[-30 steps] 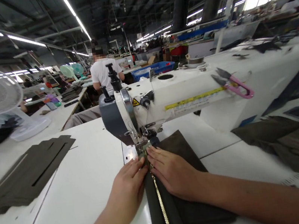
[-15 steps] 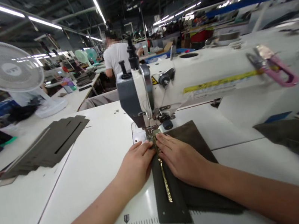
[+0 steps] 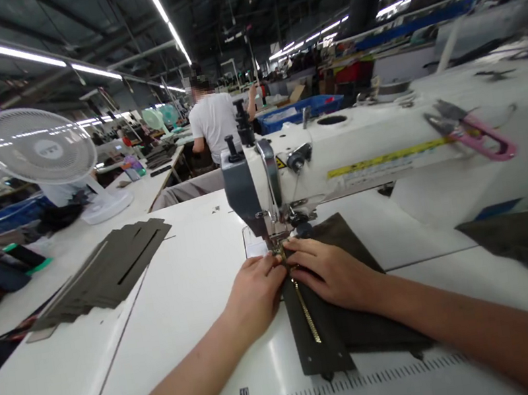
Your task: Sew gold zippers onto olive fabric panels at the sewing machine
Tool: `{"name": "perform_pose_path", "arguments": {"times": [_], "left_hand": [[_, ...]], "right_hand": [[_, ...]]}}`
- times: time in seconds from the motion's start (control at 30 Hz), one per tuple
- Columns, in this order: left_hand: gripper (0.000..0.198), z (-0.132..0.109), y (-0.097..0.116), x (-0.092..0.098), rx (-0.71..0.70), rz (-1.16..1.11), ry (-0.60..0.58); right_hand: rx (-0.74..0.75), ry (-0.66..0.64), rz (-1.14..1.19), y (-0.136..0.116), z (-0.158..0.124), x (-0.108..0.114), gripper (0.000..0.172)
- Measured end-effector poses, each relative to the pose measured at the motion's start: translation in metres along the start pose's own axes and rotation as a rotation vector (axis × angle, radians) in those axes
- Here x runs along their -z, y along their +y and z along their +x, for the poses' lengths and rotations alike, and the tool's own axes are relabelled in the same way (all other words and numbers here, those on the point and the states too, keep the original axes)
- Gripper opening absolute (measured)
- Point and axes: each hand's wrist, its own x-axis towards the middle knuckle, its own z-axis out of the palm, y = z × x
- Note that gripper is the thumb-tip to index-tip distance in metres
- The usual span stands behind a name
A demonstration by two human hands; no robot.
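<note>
Olive strip (image 3: pixel 323 325): flat on white table (image 3: pixel 192 249), running from approx 5 o'clock up to the foot (image 3: pixel 276 246); can't tell exactly how much is under it.
Zip (image 3: pixel 306 314): gold, along mid of strip; upper part hidden by fingers.
Panel (image 3: pixel 375 330): dk, wider, on strip's 3 o'clock side, partly covered by R arm.
L hand (image 3: pixel 255 295): at foot's 7-8, on strip's edge; fingers close tog., slightly bent, tips down on cloth nr foot; can't tell if thumb pinches.
R hand (image 3: pixel 339 272): at foot's 4, laid over strip & panel; fingers a bit apart, tips nr foot, thumb by zip; can't tell if any cloth is gripped.
Machine (image 3: pixel 364 135): white w/ dk grey end cover, 12 round to 3.
Scissors (image 3: pixel 474 134): pink handles, on machine arm at 2-3.
Stack (image 3: pixel 105 269): flat dk pieces, overlapping, at 9.
Cloth pile (image 3: pixel 526 243): dk, at 3-4.
Scale (image 3: pixel 334 384): tick marks on table, at 6.
Fan (image 3: pixel 43 149): white, at 10.
Co-worker (image 3: pixel 216 125): white shirt, at 11-12, back turned.
</note>
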Motion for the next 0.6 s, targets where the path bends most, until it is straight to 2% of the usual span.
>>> {"name": "perform_pose_path", "arguments": {"times": [0.1,0.17,0.23,0.33,0.4,0.47,0.6], "left_hand": [[0.023,-0.006,0.003,0.003,-0.034,-0.017,0.018],[0.024,-0.013,0.008,0.005,-0.050,-0.048,0.036],[0.023,-0.021,0.014,0.007,-0.051,-0.082,0.058],[0.024,-0.029,0.021,0.008,-0.050,-0.099,0.107],[0.025,-0.031,0.023,0.008,-0.036,-0.092,0.129],[0.024,-0.031,0.024,0.006,-0.012,-0.087,0.133],[0.025,-0.028,0.027,0.003,0.029,-0.066,0.146]], "right_hand": [[-0.024,0.009,0.016,-0.009,-0.006,0.012,0.012],[-0.036,0.011,-0.020,-0.025,-0.016,0.023,0.012],[-0.005,-0.045,-0.027,-0.045,-0.029,0.034,0.015],[0.074,-0.230,-0.061,-0.072,-0.045,0.043,0.041],[0.078,-0.295,-0.126,-0.079,-0.049,0.039,0.052],[0.067,-0.251,-0.163,-0.078,-0.049,0.028,0.053],[0.115,-0.011,-0.164,-0.066,-0.049,0.003,0.040]]}}
